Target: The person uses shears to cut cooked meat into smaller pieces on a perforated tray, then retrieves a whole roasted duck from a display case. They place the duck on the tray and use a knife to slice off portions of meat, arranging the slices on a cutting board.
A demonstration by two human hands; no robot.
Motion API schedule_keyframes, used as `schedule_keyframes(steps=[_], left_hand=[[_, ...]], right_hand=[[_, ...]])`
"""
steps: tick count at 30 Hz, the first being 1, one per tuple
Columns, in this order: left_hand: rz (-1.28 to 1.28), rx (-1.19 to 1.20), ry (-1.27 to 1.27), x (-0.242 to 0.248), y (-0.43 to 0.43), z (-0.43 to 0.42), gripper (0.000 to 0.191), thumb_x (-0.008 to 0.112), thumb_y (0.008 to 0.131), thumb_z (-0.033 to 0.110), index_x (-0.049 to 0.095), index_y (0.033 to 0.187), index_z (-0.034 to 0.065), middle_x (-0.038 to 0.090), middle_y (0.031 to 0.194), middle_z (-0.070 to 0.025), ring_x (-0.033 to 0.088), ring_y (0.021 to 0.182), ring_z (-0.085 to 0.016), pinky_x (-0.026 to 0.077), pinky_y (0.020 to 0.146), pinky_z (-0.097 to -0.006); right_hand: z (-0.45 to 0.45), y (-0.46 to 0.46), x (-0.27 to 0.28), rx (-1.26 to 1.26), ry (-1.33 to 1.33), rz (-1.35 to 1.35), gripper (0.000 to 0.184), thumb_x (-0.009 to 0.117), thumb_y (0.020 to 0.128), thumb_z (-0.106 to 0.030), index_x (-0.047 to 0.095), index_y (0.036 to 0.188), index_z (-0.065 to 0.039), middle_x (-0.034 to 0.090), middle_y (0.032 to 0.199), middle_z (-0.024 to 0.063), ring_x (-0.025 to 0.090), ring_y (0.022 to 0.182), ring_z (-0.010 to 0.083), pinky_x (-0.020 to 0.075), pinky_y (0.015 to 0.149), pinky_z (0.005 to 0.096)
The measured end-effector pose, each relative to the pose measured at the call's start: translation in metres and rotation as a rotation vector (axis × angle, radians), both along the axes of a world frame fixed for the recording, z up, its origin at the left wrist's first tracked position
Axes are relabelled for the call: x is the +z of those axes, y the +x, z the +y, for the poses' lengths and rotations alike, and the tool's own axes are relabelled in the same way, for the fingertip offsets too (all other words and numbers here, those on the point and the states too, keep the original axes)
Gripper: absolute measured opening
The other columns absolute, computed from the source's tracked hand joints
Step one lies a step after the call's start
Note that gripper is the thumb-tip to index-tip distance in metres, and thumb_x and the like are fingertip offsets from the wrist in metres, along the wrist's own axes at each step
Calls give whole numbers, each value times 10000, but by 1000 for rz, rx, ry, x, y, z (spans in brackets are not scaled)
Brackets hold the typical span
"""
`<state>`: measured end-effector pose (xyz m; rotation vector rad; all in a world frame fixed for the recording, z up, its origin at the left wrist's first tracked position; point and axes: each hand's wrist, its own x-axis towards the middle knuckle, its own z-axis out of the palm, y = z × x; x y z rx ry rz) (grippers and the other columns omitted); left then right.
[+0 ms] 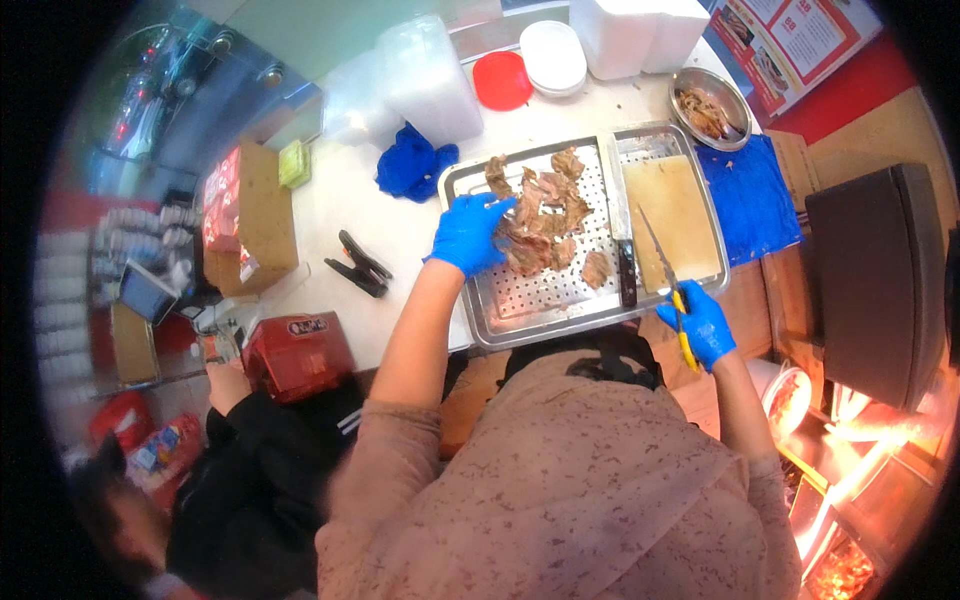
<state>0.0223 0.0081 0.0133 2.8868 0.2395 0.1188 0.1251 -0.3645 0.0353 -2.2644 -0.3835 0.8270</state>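
Observation:
My left hand, in a blue glove, reaches over the left part of a perforated metal tray and touches pieces of cooked meat; whether its fingers grip one cannot be told. My right hand, also gloved in blue, holds scissors with yellow handles, their blades pointing up over a tan cutting board. That board lies in a second metal tray at the right. A knife with a dark handle rests along the line between the trays.
A metal bowl with meat scraps stands back right, beside a blue cloth. Stacked plastic containers and a red lid are at the back. Black tongs or a clamp lie left. Another person is at far left; glowing coals show lower right.

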Motion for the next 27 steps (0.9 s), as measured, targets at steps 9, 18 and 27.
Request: schedule_keyframes(steps=[9, 18, 27], left_hand=[[158, 356, -472, -19, -22, -11, 390, 767, 748, 177, 601, 1087, 81, 685, 995, -148, 674, 851, -295, 544, 757, -406], [78, 442, -1460, 10, -26, -57, 535, 718, 868, 200, 481, 1316, 32, 631, 923, -52, 587, 778, -129, 506, 664, -280], [242, 378, -1573, -2, -40, -65, 308, 653, 921, 357, 606, 1008, 65, 504, 651, 11, 432, 538, -81, 351, 484, -235]], right_hand=[[21, -11, 36, 255, -90, 100, 671, 828, 734, -433, 532, 1158, -5, 641, 1019, 213, 638, 955, 343, 504, 826, 407], [80, -12, 47, 549, -159, 106, 766, 768, 759, -498, 499, 1278, -3, 581, 1225, 279, 571, 1143, 427, 463, 958, 458], [107, -2, 39, 639, -151, 127, 766, 704, 830, -508, 471, 1343, 12, 568, 1277, 275, 562, 1181, 415, 452, 984, 449]])
